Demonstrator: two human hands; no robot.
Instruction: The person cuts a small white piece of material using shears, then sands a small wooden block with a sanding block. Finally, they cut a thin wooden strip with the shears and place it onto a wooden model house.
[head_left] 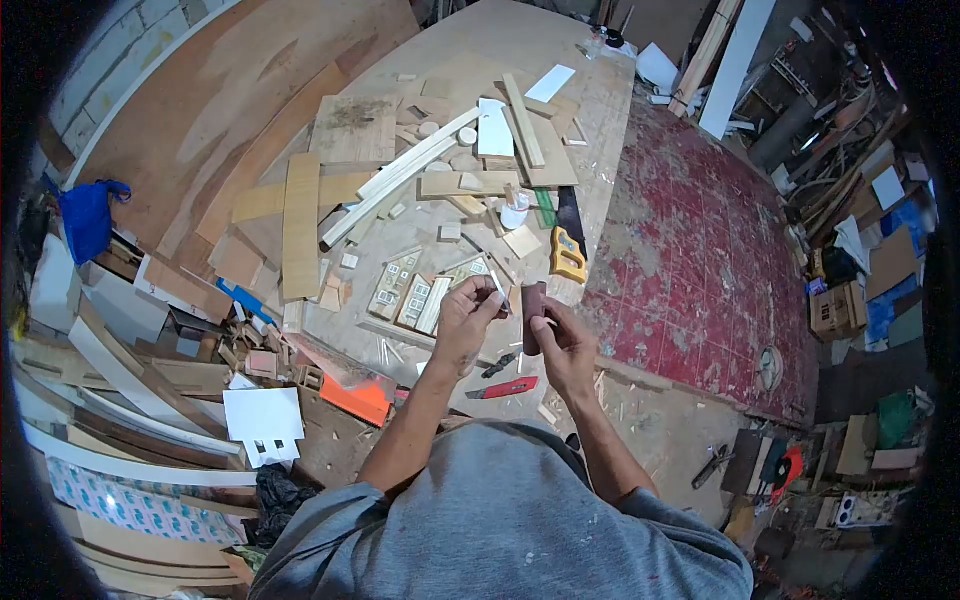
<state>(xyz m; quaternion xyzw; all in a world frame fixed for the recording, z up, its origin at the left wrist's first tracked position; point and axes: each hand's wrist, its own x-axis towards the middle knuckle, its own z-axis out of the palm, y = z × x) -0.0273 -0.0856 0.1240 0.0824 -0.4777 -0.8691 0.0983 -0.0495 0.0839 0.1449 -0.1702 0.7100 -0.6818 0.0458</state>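
My left hand (468, 312) is closed in a pinch on a thin whitish strip (494, 277) that sticks up past the fingertips. In my right hand (565, 345) is a reddish-brown piece of sandpaper (533, 310), gripped with the thumb on its face. The two hands are close together over the table's near edge. Just left of them lies a small model house front (395, 283) with windows and pale slats. Below the hands are a red utility knife (503, 388) and a dark tool (499, 366).
A yellow-handled saw (568, 255) lies on the plywood table (460, 55), beyond my right hand. Wood offcuts, long strips (400, 175) and a white cup (514, 212) crowd the middle. The red tiled floor (700, 260) is to the right; boards (150, 380) are stacked left.
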